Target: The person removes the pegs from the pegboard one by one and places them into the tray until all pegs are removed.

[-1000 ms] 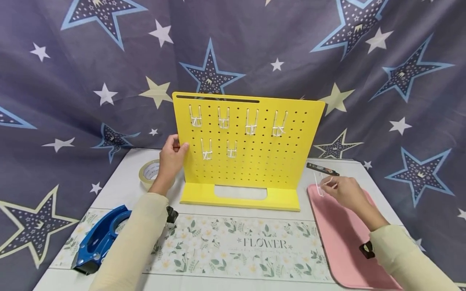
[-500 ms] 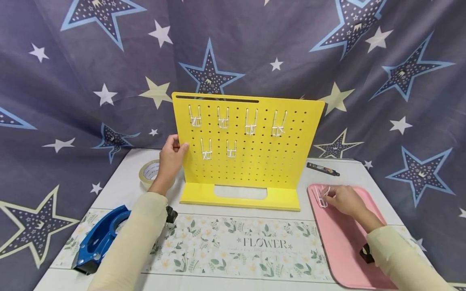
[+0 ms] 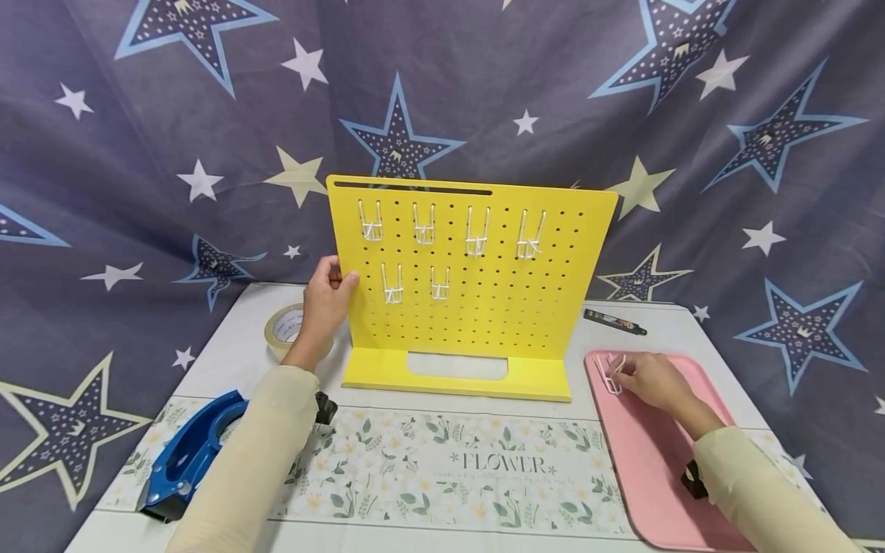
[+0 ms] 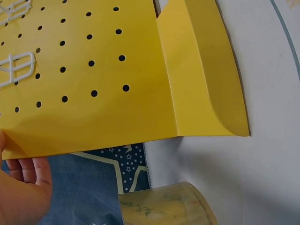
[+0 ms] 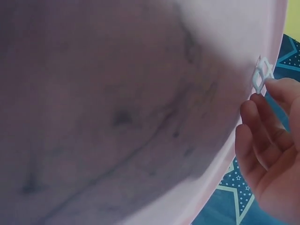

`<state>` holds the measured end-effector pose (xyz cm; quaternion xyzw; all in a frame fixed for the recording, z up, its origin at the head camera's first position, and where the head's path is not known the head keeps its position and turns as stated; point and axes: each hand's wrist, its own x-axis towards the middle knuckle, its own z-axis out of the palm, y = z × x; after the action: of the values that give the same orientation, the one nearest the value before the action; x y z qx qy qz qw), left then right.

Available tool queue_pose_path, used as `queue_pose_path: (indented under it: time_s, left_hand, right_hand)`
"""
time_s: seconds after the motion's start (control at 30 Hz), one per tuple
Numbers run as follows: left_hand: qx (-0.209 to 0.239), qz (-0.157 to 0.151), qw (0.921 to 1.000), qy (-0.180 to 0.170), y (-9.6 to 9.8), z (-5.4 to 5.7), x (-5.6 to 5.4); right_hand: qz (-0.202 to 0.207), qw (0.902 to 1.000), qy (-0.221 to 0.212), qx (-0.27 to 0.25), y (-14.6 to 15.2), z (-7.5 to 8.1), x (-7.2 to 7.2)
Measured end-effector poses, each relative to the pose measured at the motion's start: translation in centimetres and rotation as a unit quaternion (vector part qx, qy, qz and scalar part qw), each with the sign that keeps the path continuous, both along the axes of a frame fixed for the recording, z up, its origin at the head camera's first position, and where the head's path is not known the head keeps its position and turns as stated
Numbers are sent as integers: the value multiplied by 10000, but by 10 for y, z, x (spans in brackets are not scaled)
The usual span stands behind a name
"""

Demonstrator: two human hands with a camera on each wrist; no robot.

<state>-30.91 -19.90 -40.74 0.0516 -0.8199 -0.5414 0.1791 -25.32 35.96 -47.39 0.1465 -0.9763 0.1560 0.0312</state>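
A yellow pegboard (image 3: 512, 307) stands upright on its base, with several white wire hooks (image 3: 476, 232) hanging in two rows. At its left edge my left hand (image 3: 326, 299) grips the board, thumb on the front and fingers behind, as the left wrist view also shows. My right hand (image 3: 657, 382) is over the far end of a pink tray (image 3: 657, 476). Between its thumb and fingertips it pinches a white wire hook (image 3: 608, 375), whose long prongs point away over the tray's far left corner. The right wrist view shows the held hook (image 5: 260, 77) close to the tray's rim.
A roll of tape (image 3: 282, 330) lies behind my left forearm. The blue tape dispenser (image 3: 187, 453) is at the left front. A black marker (image 3: 614, 321) rests beyond the tray. A floral runner (image 3: 449, 468) crosses the table, and a starry cloth hangs behind.
My right hand has lowered the wire hook from above the tray's far edge down and toward me, to over the tray. The left hand and pegboard have stayed in place.
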Motion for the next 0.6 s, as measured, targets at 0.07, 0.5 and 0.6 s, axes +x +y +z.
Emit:
queue_pose_path:
  time_s: [0.07, 0.5, 0.6]
  left_hand:
    - [-1, 1, 10000, 18, 0, 0, -1]
    - [-96, -8, 10000, -13, 0, 0, 0]
    - [-167, 9, 9999, -23, 0, 0, 0]
  right_hand:
    - [-76, 9999, -60, -28, 0, -1, -1]
    - [-167, 9983, -447, -331, 3, 2, 0]
    - [-188, 9987, -382, -278, 9, 9, 0]
